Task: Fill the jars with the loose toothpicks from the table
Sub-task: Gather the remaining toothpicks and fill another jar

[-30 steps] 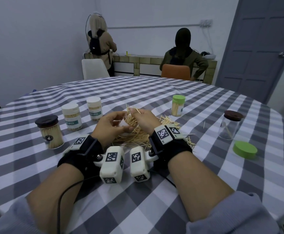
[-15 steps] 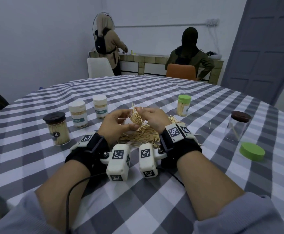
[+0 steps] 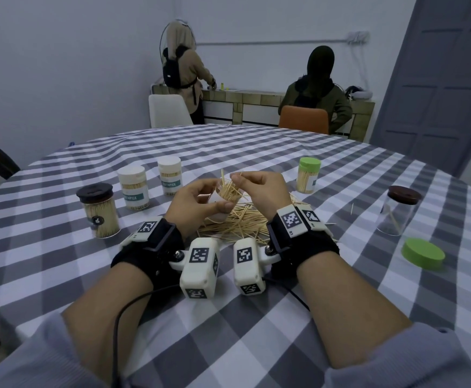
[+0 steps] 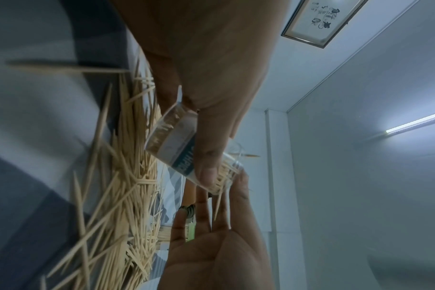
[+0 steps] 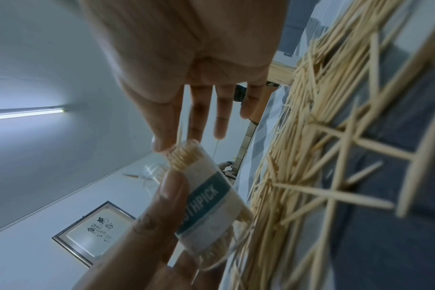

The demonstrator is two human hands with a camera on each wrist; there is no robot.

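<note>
Two people sit beyond the grey-checked round table.

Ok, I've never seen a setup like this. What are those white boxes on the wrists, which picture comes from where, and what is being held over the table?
No machine here: a person works with two bare hands. The white boxes strapped to the wrists are cameras. The wide picture comes from a camera on the head; the other two look along each hand, so they appear tipped over.

The left hand grips an open jar labelled toothpick, already holding many sticks. The right hand pinches toothpicks at the jar's mouth.

On the checked table below lies the loose toothpick pile. Around it stand closed jars: one dark-lidded, two white-lidded and one green-lidded, plus a nearly empty jar and a loose green lid.
</note>
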